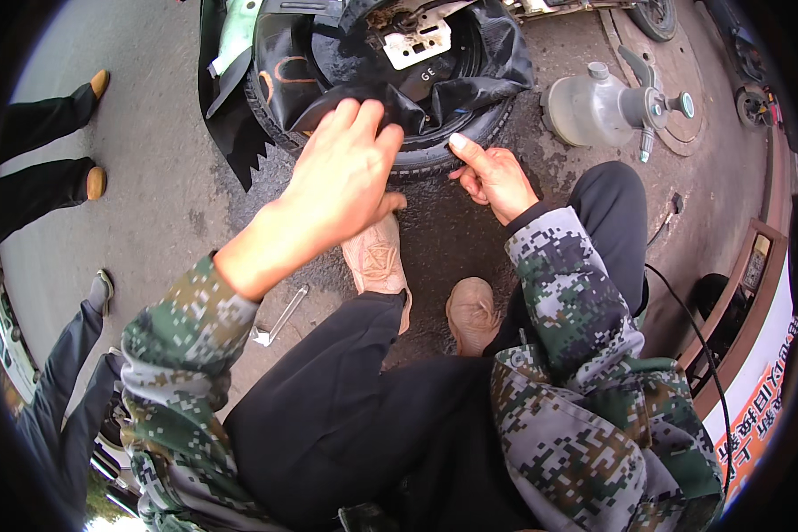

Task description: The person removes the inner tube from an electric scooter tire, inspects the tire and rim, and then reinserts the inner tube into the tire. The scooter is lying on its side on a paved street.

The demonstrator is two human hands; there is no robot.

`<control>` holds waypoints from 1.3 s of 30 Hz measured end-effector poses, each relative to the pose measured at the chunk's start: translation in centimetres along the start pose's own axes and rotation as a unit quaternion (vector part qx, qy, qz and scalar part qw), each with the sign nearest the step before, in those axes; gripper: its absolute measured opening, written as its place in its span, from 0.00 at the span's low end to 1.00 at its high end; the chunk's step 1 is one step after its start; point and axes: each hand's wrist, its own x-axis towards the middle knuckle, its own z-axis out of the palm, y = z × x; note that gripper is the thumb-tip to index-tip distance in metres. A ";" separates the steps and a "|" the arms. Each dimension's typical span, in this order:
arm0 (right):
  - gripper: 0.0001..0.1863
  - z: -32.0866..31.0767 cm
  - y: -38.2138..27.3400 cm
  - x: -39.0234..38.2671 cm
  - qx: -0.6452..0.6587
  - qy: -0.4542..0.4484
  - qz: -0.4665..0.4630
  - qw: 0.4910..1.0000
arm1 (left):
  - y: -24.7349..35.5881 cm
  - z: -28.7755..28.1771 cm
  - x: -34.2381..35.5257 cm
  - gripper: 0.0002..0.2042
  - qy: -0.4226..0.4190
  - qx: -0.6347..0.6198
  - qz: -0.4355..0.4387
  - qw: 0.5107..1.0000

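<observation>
My left hand (346, 164) is at the black inner tube (496, 62), fingers bent over its lower fold, thumb out below. The tube lies loosely folded over a tire (439, 155) and wheel, around a white metal plate (421, 44). My right hand (492, 182) is just beside the tire's lower right edge, thumb raised and fingers curled; whether they hold anything is hidden. A metal wrench (284, 315) lies on the ground beside my left leg.
A translucent pump sprayer (594, 106) stands at upper right. Two other people's legs (53, 191) (66, 372) are at left. A black cable (700, 332) and a brown-framed sign board (758, 355) are at right. Wet pavement (177, 230) surrounds my shoes.
</observation>
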 end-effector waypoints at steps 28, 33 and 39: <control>0.23 1.6 -5.7 -1.3 -0.301 0.064 -0.413 0.857 | -1.5 -0.9 3.5 0.20 -0.093 0.091 0.064 0.989; 0.31 3.4 -5.5 -0.4 -0.450 0.069 -0.434 0.777 | -1.4 -0.3 2.7 0.18 -0.055 0.099 0.078 0.991; 0.30 3.6 -5.6 0.2 -0.504 0.050 -0.413 0.757 | -1.3 -0.3 2.1 0.23 -0.073 0.062 0.057 0.994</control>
